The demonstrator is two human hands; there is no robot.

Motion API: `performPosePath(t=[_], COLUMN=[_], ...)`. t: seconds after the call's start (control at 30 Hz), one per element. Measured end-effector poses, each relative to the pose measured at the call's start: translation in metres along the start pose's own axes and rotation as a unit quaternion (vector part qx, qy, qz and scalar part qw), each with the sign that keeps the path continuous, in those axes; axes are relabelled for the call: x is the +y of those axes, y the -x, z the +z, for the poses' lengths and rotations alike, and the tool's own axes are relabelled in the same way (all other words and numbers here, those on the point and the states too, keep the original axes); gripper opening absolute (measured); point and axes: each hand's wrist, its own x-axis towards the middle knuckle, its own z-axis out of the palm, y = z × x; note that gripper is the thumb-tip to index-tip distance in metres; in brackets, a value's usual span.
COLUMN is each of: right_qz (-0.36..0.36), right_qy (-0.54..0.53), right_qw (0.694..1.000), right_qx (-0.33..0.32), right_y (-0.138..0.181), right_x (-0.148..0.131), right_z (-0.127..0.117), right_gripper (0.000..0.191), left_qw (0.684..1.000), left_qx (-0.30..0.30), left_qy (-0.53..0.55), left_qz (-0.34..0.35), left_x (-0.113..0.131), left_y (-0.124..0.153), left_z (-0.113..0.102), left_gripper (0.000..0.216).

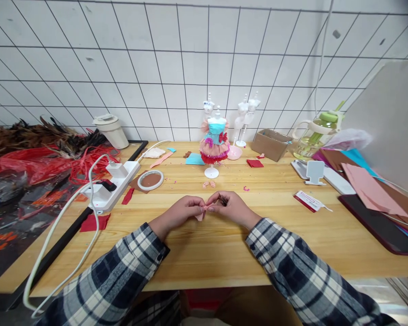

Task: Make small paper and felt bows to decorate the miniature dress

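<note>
My left hand (187, 210) and my right hand (231, 207) meet fingertip to fingertip over the table, both pinching a small piece of pink crepe paper (199, 217). A pale pink end of it hangs below my left fingers; the rest is hidden by them. Just beyond my hands lie small pink paper scraps (209, 184). Behind these stands a miniature dress form (215, 140) on a round white base, dressed in a blue top with a red bow and a ruffled pink and red skirt.
A power strip (117, 185) with trailing white cables lies at left, near a tape roll (150, 180) and a white cup (111, 131). At right are a phone stand (315, 173), a tag (309, 201), a cardboard box (271, 145), a drink bottle (313, 138) and stacked pink paper (374, 188).
</note>
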Motion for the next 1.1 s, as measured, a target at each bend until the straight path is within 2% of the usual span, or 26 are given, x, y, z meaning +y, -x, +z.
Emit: performPosePath(t=[0.2, 0.27, 0.33, 0.4, 0.47, 0.53, 0.63, 0.77, 0.83, 0.97, 1.1], right_qz=[-0.005, -0.011, -0.013, -0.01, -0.008, -0.008, -0.012, -0.022, -0.021, -0.023, -0.079], right_qy=[-0.009, 0.011, 0.029, 0.036, 0.04, 0.043, 0.032, 0.017, 0.018, 0.066, 0.149], right_qw=[1.0, 0.999, 0.998, 0.998, 0.998, 0.997, 0.998, 0.998, 0.997, 0.995, 0.983], right_qx=[0.026, 0.049, 0.063, 0.059, 0.057, 0.059, 0.058, 0.061, 0.067, 0.073, 0.071], right_y=[-0.003, -0.003, -0.003, -0.002, -0.002, -0.002, -0.003, -0.003, -0.003, -0.002, -0.002], right_x=[0.002, 0.003, 0.003, 0.003, 0.003, 0.004, 0.004, 0.003, 0.002, 0.001, 0.0], right_z=[-0.003, -0.003, -0.002, 0.0, 0.002, 0.004, 0.006, 0.007, 0.008, 0.006, 0.001], right_gripper=[0.027, 0.024, 0.02, 0.017, 0.015, 0.014, 0.015, 0.02, 0.022, 0.017, 0.011], left_qw=[0.999, 0.997, 0.989, 0.962, 0.92, 0.886, 0.847, 0.815, 0.814, 0.838, 0.863], left_qx=[0.031, 0.039, 0.063, 0.112, 0.153, 0.153, 0.134, 0.148, 0.152, 0.157, 0.148], left_qy=[-0.003, -0.03, -0.101, -0.205, -0.304, -0.382, -0.467, -0.515, -0.515, -0.48, -0.445], left_qz=[0.023, 0.052, 0.092, 0.142, 0.193, 0.216, 0.218, 0.219, 0.219, 0.209, 0.189], left_x=[-0.002, -0.005, -0.006, -0.005, -0.004, -0.001, 0.002, 0.003, 0.001, -0.004, -0.001], left_y=[0.001, 0.001, 0.001, 0.0, 0.0, 0.0, 0.001, 0.003, 0.003, 0.001, 0.001], left_z=[-0.003, -0.005, -0.005, -0.004, -0.003, -0.002, -0.003, -0.002, -0.002, -0.001, 0.0], left_gripper=[0.029, 0.042, 0.056, 0.052, 0.035, 0.024, 0.025, 0.021, 0.022, 0.023, 0.025])
